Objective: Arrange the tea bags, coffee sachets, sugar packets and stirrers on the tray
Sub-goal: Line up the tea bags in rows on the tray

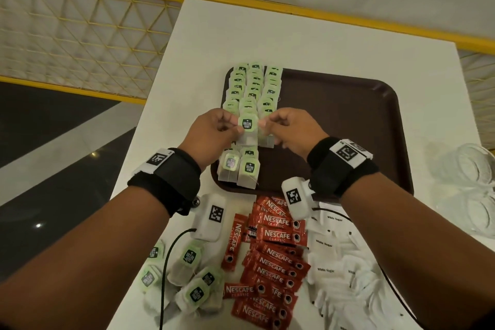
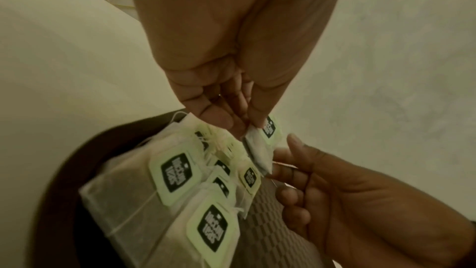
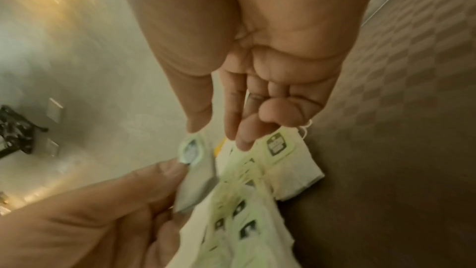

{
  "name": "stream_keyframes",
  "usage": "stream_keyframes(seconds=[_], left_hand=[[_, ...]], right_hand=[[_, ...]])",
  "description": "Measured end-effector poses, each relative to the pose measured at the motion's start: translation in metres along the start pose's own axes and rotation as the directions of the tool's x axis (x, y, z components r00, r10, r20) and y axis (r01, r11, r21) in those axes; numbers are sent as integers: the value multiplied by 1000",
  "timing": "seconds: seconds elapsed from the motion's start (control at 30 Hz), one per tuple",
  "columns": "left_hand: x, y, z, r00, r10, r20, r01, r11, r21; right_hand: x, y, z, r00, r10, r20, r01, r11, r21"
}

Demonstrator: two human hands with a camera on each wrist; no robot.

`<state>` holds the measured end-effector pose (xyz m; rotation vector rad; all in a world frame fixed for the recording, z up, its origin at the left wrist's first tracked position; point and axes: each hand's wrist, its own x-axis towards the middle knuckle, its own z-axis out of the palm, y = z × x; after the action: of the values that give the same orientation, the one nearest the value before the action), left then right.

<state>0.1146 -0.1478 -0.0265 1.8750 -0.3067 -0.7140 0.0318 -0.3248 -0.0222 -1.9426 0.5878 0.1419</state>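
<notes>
A tea bag (image 1: 247, 128) hangs above the tray's (image 1: 348, 120) left rows, pinched at its edges by the left hand (image 1: 214, 131) and right hand (image 1: 292, 128), each grip closed on it, probably to square it with its neighbours.

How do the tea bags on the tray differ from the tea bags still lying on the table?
The tea bags on the tray lie in overlapping rows along the left side of the brown tray; the tea bags on the table sit in a loose, unordered pile at mixed angles. The tray group is far larger than the table pile. Both hands, left hand and right hand, work at the tray group; nothing touches the pile. Both have green tags.
</notes>
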Motion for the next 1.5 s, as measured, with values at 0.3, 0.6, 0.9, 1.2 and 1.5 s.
stream_keyframes(seconds=[0.3, 0.6, 0.9, 1.2, 1.5], left_hand=[[3, 3, 13, 999, 50, 3, -50, 993, 103], [-16, -8, -19, 998, 67, 4, -67, 972, 224], [-64, -25, -63, 999, 17, 41, -29, 950, 312], [-135, -76, -93, 978, -19, 208, -102, 827, 554], [-168, -117, -112, 964, -18, 267, -204, 596, 777]], right_hand=[[-8, 29, 1, 992, 123, -17, -122, 990, 74], [3, 34, 9, 975, 204, -86, -204, 979, 6], [-12, 15, 6, 975, 97, -201, -154, 944, -293], [-107, -22, 75, 936, -32, 350, 203, 862, -464], [-167, -2, 153, 830, 139, 540, 354, 618, -702]])
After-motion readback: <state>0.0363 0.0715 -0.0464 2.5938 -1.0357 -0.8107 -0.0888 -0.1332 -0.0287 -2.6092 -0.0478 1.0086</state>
